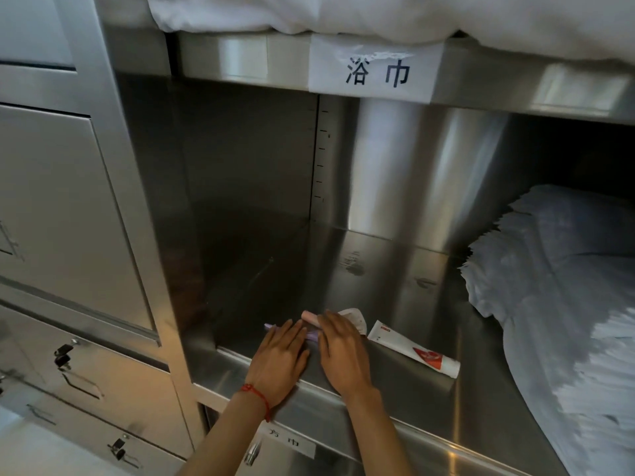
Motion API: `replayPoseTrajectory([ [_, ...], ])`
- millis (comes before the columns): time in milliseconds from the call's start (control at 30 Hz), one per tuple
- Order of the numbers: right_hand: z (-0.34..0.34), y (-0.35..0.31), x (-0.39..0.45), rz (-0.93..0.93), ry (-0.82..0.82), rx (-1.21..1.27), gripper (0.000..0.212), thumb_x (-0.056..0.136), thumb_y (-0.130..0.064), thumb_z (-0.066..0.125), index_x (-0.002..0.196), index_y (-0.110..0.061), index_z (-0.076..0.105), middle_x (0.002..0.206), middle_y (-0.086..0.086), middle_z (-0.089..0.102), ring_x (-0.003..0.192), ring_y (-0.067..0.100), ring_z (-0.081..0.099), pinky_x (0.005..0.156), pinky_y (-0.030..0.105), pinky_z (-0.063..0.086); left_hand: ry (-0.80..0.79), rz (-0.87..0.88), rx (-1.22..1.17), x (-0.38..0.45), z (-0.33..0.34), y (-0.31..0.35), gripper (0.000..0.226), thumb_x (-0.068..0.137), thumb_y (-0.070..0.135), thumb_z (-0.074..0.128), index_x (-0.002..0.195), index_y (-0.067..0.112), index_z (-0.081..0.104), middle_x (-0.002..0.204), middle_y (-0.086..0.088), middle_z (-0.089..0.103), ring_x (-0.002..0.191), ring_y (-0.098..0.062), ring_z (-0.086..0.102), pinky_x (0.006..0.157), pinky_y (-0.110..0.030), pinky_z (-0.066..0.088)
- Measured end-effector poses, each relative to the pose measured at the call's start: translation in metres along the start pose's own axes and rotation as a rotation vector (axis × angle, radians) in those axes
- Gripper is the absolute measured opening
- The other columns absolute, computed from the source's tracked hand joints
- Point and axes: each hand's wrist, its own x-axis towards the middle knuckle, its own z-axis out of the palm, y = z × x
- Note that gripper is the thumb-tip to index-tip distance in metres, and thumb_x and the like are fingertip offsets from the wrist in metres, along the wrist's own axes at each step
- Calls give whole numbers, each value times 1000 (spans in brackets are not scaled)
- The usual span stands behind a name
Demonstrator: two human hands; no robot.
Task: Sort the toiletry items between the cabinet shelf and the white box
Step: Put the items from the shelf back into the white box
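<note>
Both my hands reach onto the steel cabinet shelf [395, 290] near its front edge. My left hand [283, 352] lies flat, fingers straight, over a thin purple item [313, 336] that pokes out on both sides of it. My right hand [342, 345] rests palm down beside it, covering part of a pink item [310, 316] and a white sachet [357, 317]. A white toothpaste tube [409, 347] with a red patch lies on the shelf just right of my right hand. No white box is in view.
A tall stack of white folded linen [563, 286] fills the shelf's right side. White towels [309, 12] lie on the shelf above, over a paper label [374, 73]. Locked metal drawers [79, 365] stand to the left.
</note>
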Motion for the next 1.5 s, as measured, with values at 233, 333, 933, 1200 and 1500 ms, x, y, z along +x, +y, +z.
replayPoseTrajectory([
  [233,7,-7,7,-15,2,-37,42,95,-13,49,137,-15,48,143,13,44,135,24,39,113,31,24,-17,16,-44,3,2,-14,50,101,38,31,147,19,27,155,0,24,144,-11,15,106,-21,-15],
  [333,10,-7,10,-21,-3,-53,42,97,-15,45,139,-18,45,146,10,41,137,21,35,114,29,21,-25,10,-58,2,2,-22,49,101,38,30,147,21,26,155,1,23,143,-8,15,105,-18,-15],
  [933,15,-14,10,1,0,-91,42,98,-23,49,139,-16,46,144,7,44,136,19,37,113,27,25,-27,13,-70,-7,-1,-43,48,102,37,26,148,23,23,156,5,21,143,-4,14,105,-13,-10],
  [1200,10,-17,-2,10,-10,-123,47,97,-24,48,143,-18,40,147,5,40,138,16,32,113,24,20,-42,9,-114,-10,0,-45,47,101,38,27,147,24,26,155,5,24,142,-5,17,110,-17,-2],
  [1500,5,-17,-21,71,15,-114,49,95,-29,52,142,-18,41,144,5,44,133,18,40,109,27,29,-13,82,-139,-12,3,-35,46,101,36,32,145,23,31,152,4,30,140,-5,22,105,-12,-4],
])
